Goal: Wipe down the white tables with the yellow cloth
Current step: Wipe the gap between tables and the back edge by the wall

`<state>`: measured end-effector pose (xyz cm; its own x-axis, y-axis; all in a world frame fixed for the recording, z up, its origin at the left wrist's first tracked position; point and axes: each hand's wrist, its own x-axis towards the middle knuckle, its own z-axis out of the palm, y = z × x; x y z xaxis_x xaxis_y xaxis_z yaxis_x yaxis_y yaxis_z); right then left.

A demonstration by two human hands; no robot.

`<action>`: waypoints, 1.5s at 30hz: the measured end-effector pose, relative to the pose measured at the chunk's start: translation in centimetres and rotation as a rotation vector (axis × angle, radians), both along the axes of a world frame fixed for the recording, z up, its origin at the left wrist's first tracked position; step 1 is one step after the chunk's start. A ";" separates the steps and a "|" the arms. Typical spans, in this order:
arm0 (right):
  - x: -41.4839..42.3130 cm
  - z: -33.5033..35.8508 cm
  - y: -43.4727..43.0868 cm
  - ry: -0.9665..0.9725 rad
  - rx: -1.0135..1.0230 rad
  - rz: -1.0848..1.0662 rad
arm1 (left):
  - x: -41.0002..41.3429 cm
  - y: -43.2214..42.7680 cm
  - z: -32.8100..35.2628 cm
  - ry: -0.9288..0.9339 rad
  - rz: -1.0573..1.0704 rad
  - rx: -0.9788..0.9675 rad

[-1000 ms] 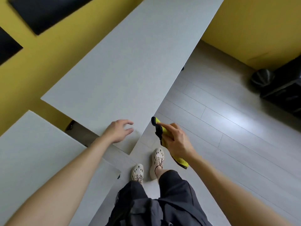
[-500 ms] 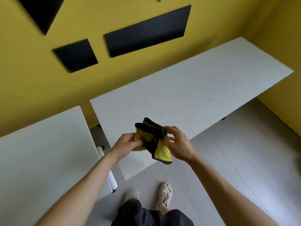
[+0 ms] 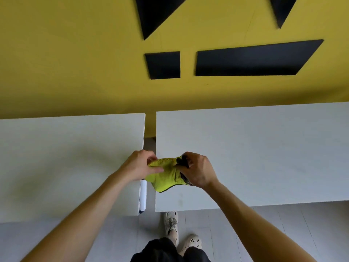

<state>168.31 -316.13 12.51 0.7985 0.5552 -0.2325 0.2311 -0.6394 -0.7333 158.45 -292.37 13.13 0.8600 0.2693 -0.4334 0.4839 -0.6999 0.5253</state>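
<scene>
The yellow cloth, dark on its other side, is stretched between both hands above the gap between two white tables. My left hand pinches its left edge. My right hand grips its right side, where the dark backing bunches up. The left white table and the right white table stand side by side against the yellow wall. The cloth hangs over the near left corner of the right table, apart from its surface as far as I can tell.
A narrow gap separates the tables, with a white table leg showing in it. The yellow wall carries black panels. Grey plank floor lies in front, with my feet close to the table edge.
The view has swung to face both tables squarely. The cloth, held bunched in both hands half a second ago, is now pulled wider between them; a second ago only my right hand held it.
</scene>
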 end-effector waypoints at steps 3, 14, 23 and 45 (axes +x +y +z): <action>1.7 0.8 0.4 0.019 -0.010 0.028 | 1.0 1.5 0.1 0.119 -0.057 -0.130; 10.9 1.3 2.1 0.096 -0.251 0.062 | 8.2 2.4 -1.7 -0.168 0.052 -0.306; 6.9 -7.4 -4.3 0.103 -0.605 0.472 | 5.3 -1.6 -12.1 0.103 -0.330 0.181; 17.0 -11.0 2.6 -0.182 -0.267 0.361 | 7.9 0.3 -10.9 0.031 0.630 -0.056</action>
<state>185.27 -313.55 1.51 0.6068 0.7441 -0.2795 0.5820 -0.6554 -0.4814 166.39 -292.02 2.19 0.5303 0.6963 -0.4837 0.8100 -0.2476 0.5316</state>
